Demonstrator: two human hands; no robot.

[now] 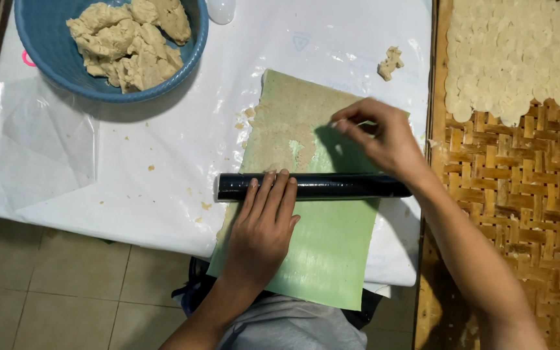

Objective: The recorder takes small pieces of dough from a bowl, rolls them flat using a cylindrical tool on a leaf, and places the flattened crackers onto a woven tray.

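Resting flat on the black rolling pin (312, 186), your left hand (264, 230) has its fingers stretched open across the pin's left part, pressing rather than clasping. The pin lies crosswise over the green sheet (322, 253), which runs from the counter's middle down over its near edge toward your lap. A thin layer of rolled dough (286, 120) covers the far half of that sheet, patchy where green shows through just beyond the pin.

Your right hand (380, 136) hovers over the dough layer's right side, fingers curled and the tips pinched together near the sheet's surface; whether they hold a bit of dough cannot be told.

The counter (144, 168) is draped in clear white plastic, with a faint blue triangular mark printed at its far middle. At far left sits a blue bowl (46, 52) heaped with dough lumps (131, 42). A small dough scrap (390, 63) lies alone near the far right. To the right, a woven bamboo tray (520, 194) carries many small pale dough discs (520, 52) crowded in its far part.
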